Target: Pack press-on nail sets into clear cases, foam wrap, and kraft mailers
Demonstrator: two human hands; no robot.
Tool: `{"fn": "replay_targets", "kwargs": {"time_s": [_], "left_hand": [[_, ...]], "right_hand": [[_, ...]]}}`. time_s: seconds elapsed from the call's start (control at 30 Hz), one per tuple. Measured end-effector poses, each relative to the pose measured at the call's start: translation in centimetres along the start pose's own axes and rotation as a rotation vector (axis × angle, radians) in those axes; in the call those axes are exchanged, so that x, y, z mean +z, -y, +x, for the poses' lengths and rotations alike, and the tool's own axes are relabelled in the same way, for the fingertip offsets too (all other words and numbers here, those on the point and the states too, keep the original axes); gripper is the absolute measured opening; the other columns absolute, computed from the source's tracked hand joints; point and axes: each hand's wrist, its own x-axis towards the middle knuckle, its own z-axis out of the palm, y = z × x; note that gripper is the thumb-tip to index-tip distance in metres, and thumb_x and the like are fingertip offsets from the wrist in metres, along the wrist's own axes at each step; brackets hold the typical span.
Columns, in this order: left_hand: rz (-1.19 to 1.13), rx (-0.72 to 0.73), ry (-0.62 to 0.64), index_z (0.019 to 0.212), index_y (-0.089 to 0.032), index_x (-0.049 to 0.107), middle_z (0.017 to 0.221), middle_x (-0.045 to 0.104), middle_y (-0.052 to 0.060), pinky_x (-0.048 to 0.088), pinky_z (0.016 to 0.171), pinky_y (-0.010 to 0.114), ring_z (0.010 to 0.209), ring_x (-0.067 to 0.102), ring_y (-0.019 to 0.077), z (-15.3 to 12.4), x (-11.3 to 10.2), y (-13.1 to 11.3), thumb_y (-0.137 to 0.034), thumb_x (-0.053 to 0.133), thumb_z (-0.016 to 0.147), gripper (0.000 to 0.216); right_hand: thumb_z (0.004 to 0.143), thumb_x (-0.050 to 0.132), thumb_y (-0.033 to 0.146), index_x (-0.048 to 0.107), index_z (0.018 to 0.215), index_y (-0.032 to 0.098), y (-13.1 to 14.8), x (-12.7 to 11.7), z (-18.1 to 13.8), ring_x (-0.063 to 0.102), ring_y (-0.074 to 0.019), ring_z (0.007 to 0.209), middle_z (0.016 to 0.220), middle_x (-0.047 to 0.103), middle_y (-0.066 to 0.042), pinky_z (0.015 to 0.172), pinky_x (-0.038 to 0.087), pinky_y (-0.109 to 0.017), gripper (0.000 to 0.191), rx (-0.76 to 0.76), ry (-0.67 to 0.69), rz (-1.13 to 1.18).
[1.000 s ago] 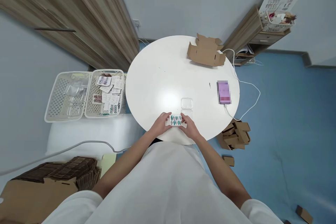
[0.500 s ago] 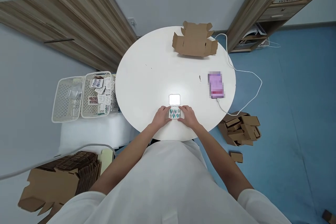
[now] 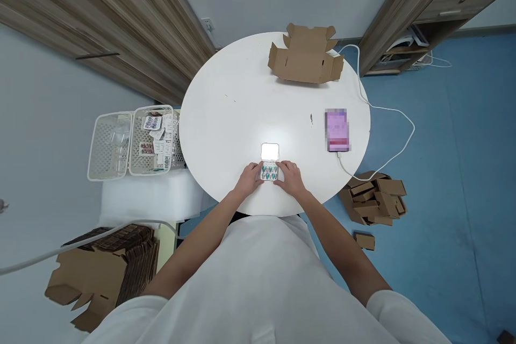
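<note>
A small clear case lies near the front edge of the white oval table. Its lid stands open on the far side, and several teal and silver nail-shaped pieces sit in rows inside. My left hand grips the left side of this case between thumb and fingers. On the opposite side my right hand holds it the same way. What exactly the small pieces are is too tiny to tell for certain.
An unfolded cardboard box lies at the table's back. To the right is a pixelated purple device with a white cable. White baskets with packets stand left. Flattened cartons are stacked lower left; small boxes fill a carton on the floor.
The head view has shifted slightly, so the surroundings appear moved a little. Both hands stay on the open case, which remains in the same place on the table.
</note>
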Motion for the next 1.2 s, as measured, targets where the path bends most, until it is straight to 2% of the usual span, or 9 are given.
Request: {"fn": "replay_targets", "kwargs": {"time_s": [0.17, 0.37, 0.5, 0.6, 0.7, 0.77, 1.0, 1.2], "left_hand": [[-0.052, 0.014, -0.026, 0.135, -0.021, 0.026, 0.111, 0.046, 0.010, 0.038, 0.088, 0.039, 0.104, 0.044, 0.0257, -0.1, 0.4, 0.4, -0.021, 0.059, 0.071, 0.073], [-0.194, -0.045, -0.047, 0.138, -0.021, 0.017, 0.119, 0.044, 0.011, 0.033, 0.094, 0.042, 0.110, 0.042, 0.0268, -0.8, 0.7, 0.4, -0.021, 0.065, 0.066, 0.086], [-0.376, -0.196, -0.090, 0.134, -0.020, 0.028, 0.118, 0.046, 0.011, 0.039, 0.089, 0.038, 0.105, 0.047, 0.0232, -1.8, 1.0, -0.1, -0.024, 0.065, 0.065, 0.078], [-0.568, -0.353, -0.145, 0.129, -0.018, 0.037, 0.114, 0.051, 0.011, 0.043, 0.084, 0.034, 0.099, 0.050, 0.0199, -2.5, 1.1, -0.6, -0.022, 0.063, 0.067, 0.067], [-0.729, -0.435, -0.167, 0.125, -0.017, 0.042, 0.113, 0.053, 0.011, 0.042, 0.085, 0.033, 0.096, 0.052, 0.0175, -2.7, 1.1, -1.0, -0.016, 0.060, 0.069, 0.059], [-0.770, -0.447, -0.164, 0.124, -0.016, 0.044, 0.112, 0.054, 0.011, 0.042, 0.086, 0.033, 0.096, 0.052, 0.0167, -2.7, 1.1, -1.0, -0.013, 0.059, 0.068, 0.057], [-0.813, -0.423, -0.109, 0.117, -0.016, 0.052, 0.102, 0.058, 0.008, 0.040, 0.087, 0.033, 0.087, 0.053, 0.0145, -2.2, 1.2, -0.5, -0.015, 0.056, 0.070, 0.047], [-0.939, -0.398, -0.085, 0.106, -0.017, 0.059, 0.095, 0.059, 0.008, 0.043, 0.078, 0.032, 0.081, 0.054, 0.0145, -3.0, 0.5, 0.1, -0.024, 0.059, 0.069, 0.038]], "right_hand": [[0.066, 0.066, 0.033, 0.039, 0.126, 0.025, -0.3, 0.5, -0.1, 0.039, -0.0285, 0.109, 0.120, 0.045, -0.008, 0.089, 0.034, -0.042, 0.066, -0.014, -0.019, 0.012], [0.065, 0.066, 0.031, 0.031, 0.131, 0.025, -0.1, 0.1, -0.6, 0.035, -0.0301, 0.115, 0.125, 0.042, -0.009, 0.092, 0.032, -0.046, 0.075, 0.004, -0.008, 0.102], [0.067, 0.062, 0.029, 0.029, 0.132, 0.026, 0.1, -0.5, -1.4, 0.042, -0.0251, 0.112, 0.125, 0.044, -0.007, 0.094, 0.035, -0.044, 0.072, 0.122, -0.027, 0.376], [0.068, 0.060, 0.026, 0.034, 0.129, 0.025, 0.4, -0.6, -1.9, 0.052, -0.0199, 0.101, 0.120, 0.048, -0.008, 0.088, 0.043, -0.040, 0.066, 0.295, -0.034, 0.665], [0.068, 0.058, 0.022, 0.039, 0.125, 0.023, 0.9, -0.3, -1.9, 0.056, -0.0177, 0.096, 0.117, 0.051, -0.008, 0.084, 0.047, -0.036, 0.060, 0.398, -0.001, 0.859], [0.068, 0.057, 0.019, 0.042, 0.123, 0.021, 1.2, 0.1, -1.6, 0.057, -0.0168, 0.093, 0.114, 0.054, -0.008, 0.082, 0.048, -0.034, 0.057, 0.416, 0.007, 0.879], [0.067, 0.054, 0.013, 0.051, 0.115, 0.021, 1.3, 1.2, -0.8, 0.057, -0.0120, 0.077, 0.098, 0.057, -0.004, 0.077, 0.048, -0.031, 0.049, 0.393, -0.034, 0.722], [0.063, 0.059, 0.018, 0.051, 0.111, 0.022, 2.4, 1.4, -1.8, 0.054, -0.0100, 0.071, 0.098, 0.054, -0.003, 0.072, 0.047, -0.029, 0.049, 0.392, -0.089, 0.787]]}}
